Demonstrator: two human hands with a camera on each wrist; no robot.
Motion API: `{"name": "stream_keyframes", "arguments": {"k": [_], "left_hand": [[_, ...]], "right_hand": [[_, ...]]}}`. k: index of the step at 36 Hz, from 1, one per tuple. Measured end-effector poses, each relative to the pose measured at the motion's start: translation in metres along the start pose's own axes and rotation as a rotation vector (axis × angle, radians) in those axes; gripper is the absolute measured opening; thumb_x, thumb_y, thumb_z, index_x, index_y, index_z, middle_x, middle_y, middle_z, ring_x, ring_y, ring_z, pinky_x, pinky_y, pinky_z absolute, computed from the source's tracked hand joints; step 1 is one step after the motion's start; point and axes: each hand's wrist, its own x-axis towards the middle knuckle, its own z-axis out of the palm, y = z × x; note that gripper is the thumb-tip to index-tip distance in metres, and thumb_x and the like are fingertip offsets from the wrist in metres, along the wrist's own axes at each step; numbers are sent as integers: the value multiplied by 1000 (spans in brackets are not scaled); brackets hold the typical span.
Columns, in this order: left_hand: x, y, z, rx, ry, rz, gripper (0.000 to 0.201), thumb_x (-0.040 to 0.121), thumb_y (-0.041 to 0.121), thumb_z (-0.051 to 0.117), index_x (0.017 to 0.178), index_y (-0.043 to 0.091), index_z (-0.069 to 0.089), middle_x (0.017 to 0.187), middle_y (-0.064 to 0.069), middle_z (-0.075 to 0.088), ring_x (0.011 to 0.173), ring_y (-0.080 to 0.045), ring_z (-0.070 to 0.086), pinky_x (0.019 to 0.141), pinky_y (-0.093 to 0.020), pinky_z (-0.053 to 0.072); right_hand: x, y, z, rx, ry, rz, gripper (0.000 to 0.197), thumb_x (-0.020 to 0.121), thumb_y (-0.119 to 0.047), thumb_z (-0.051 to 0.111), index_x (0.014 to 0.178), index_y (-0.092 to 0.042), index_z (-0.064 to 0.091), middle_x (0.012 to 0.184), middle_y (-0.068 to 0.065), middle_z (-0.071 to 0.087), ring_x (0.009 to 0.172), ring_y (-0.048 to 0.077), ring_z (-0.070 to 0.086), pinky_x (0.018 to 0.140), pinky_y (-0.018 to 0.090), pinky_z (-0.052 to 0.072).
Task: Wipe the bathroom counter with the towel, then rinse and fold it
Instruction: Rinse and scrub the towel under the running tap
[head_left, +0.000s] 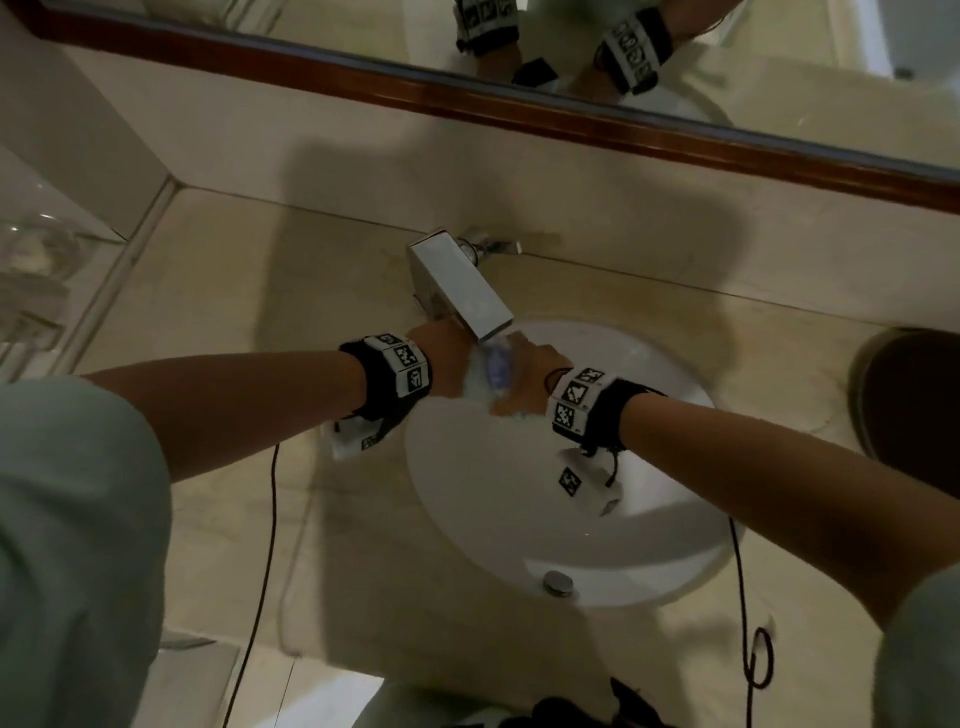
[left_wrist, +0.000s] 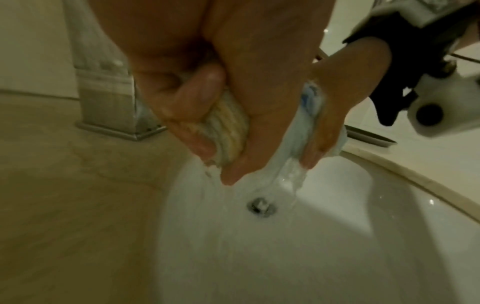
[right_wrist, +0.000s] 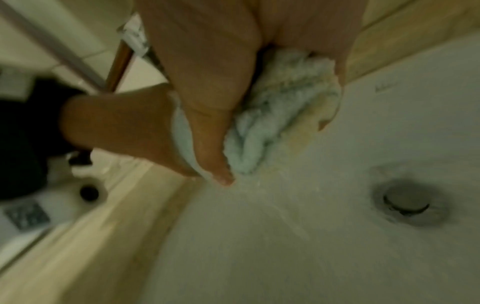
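- The towel (head_left: 497, 370) was a wet, bunched wad, pale blue-white with a yellowish ribbed edge, dripping water.
- It sat under the faucet (head_left: 457, 283) above the sink (head_left: 649, 551), squeezed between both hands.
- Left hand (head_left: 441, 358) and right hand (head_left: 535, 371) each had fingers curled tightly round it.

Left hand (head_left: 441, 353) and right hand (head_left: 535, 371) curled tight together; forearms converging.

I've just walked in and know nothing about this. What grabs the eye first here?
Two bare hands, left hand and right hand, meet under the square chrome tap, both squeezing a wet, bunched pale blue-and-white towel. Water streams from it into the round white sink basin set in the beige stone counter, towards the metal drain.
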Motion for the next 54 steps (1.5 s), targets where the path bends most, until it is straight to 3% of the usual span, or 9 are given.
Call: {"name": "stream_keyframes", "arguments": {"k": [7, 17, 28, 32, 36, 39, 42, 47, 54], "left_hand": [[13, 12, 11, -217, -68, 93, 14, 95, 28, 50, 92, 15, 56, 106, -4, 58, 104, -21, 55, 97, -30, 40], [5, 18, 15, -624, -192, 117, 31, 87, 7, 62, 63, 17, 46, 60, 0, 46, 51, -10, 43, 29, -10, 34], [8, 3, 19, -1147, -243, 161, 22, 81, 15, 73, 77, 26, 54, 58, 6, 51, 44, -4, 49, 47, -18, 42], [6, -2, 22, -1337, -351, 129, 60, 85, 20, 69, 135, 32, 40, 132, 5, 49, 122, -23, 50, 94, -42, 49], [7, -2, 28, -1298, -284, 100, 92, 81, 27, 73, 149, 33, 11, 153, 7, 23, 139, -29, 32, 106, -52, 39], [13, 0, 34, -1337, -161, 197, 97, 72, 10, 80, 148, 23, 22, 148, 1, 35, 128, -26, 45, 104, -47, 43], [9, 8, 29, -1247, -147, 271, 46, 87, 6, 65, 130, 6, 47, 120, -8, 58, 108, -27, 58, 95, -38, 49], [13, 12, 30, -929, -44, 173, 52, 86, 21, 67, 131, 1, 51, 135, -17, 52, 126, -31, 48, 108, -36, 37], [29, 9, 38, -751, 133, 120, 85, 87, 39, 63, 149, 9, 15, 149, -12, 31, 128, -31, 43, 99, -31, 38]], "right_hand": [[-9, 12, -6, -265, 255, -83, 57, 75, -32, 76, 116, -12, 42, 103, 5, 62, 94, 27, 63, 74, 32, 47], [-10, 22, -14, -357, 253, -188, 59, 78, -34, 75, 121, -11, 42, 112, 8, 60, 98, 28, 62, 79, 34, 49], [-12, 44, -18, 123, 251, -145, 88, 59, -35, 89, 127, -16, 37, 108, 8, 60, 92, 25, 60, 78, 36, 53], [-11, 47, -18, 397, 202, -99, 82, 63, -27, 89, 127, -12, 41, 118, 11, 58, 102, 28, 61, 82, 38, 53], [-15, 44, -17, 754, 160, -30, 84, 79, -24, 76, 146, -7, 28, 143, 13, 44, 127, 33, 47, 105, 47, 41], [-20, 45, -14, 923, 145, -13, 57, 88, -18, 66, 137, -7, 39, 131, 17, 53, 117, 36, 54, 100, 51, 45], [-24, 37, -10, 1041, 85, -20, 38, 92, -22, 60, 126, -12, 47, 121, 15, 58, 102, 31, 59, 83, 44, 51], [-20, 22, 2, 1139, 67, -57, 18, 93, -12, 56, 110, -11, 51, 108, 14, 57, 92, 27, 57, 75, 37, 49], [-7, 21, 8, 1571, 121, -8, 19, 100, -25, 45, 91, -13, 57, 72, -1, 68, 77, 16, 59, 67, 26, 53]]}}
